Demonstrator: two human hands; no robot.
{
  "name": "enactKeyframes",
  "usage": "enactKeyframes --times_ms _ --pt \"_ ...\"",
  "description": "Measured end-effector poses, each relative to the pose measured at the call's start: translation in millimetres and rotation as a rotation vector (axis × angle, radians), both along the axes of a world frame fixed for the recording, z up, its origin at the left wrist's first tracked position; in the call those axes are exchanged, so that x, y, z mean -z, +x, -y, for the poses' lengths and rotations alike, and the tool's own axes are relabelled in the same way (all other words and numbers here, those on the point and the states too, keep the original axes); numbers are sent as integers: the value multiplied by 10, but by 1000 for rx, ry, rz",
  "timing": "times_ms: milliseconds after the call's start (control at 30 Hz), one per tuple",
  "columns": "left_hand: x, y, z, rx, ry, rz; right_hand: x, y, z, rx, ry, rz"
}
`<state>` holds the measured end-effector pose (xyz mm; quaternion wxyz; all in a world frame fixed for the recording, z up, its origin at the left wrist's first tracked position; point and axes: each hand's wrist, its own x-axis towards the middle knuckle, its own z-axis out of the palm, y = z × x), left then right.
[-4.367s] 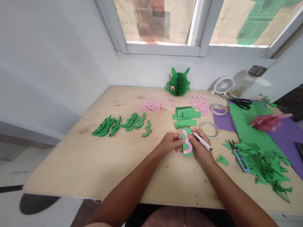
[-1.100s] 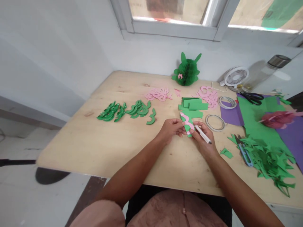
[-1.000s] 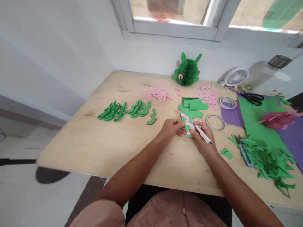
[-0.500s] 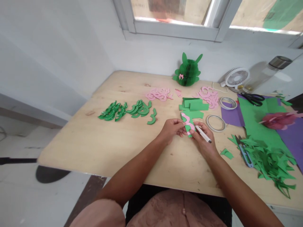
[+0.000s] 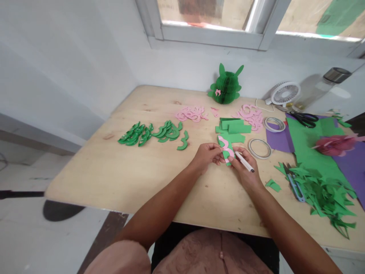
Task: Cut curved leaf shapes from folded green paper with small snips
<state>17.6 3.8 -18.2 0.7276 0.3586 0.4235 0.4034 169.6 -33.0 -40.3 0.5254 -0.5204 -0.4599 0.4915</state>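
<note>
Between my hands is a green paper strip point(image 5: 223, 141) with a curvy pink paper cutout point(image 5: 225, 143) lying flat on it. My left hand point(image 5: 210, 156) pinches the strip's left edge. From the right, my right hand point(image 5: 245, 167) grips the lower right edge, thumb over the pink cutout. A white pen point(image 5: 243, 160) with a dark end also rests in my right hand. Just beyond the strip sits a stack of green paper rectangles point(image 5: 235, 127). Curved green cutouts point(image 5: 168, 131) lie in piles to the left.
Pink cutouts point(image 5: 192, 113), a green honeycomb paper figure point(image 5: 226, 87) and a white fan point(image 5: 285, 93) stand or lie farther back. To the right are tape rolls point(image 5: 259, 148), black scissors point(image 5: 304, 119), blue thread snips point(image 5: 296, 185), green scraps point(image 5: 325, 194) and a clear bottle point(image 5: 319, 89).
</note>
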Motion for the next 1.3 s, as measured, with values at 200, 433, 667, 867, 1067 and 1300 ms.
enactKeyframes --times_ms 200,433,667,867,1067,1300 --pt "3 -3 -1 7 3 -5 5 2 -2 0 8 13" --pt "3 -2 -9 3 -8 -13 3 -1 1 -5 4 22" --pt "2 -4 -9 11 20 -7 13 -4 -3 7 1 -3" --pt "27 3 -17 3 5 -9 -3 -12 -8 15 -6 -5" --pt "41 10 -30 3 7 -11 3 -6 -1 18 3 7" --pt "56 12 -23 5 15 -2 10 -10 2 25 -15 -8"
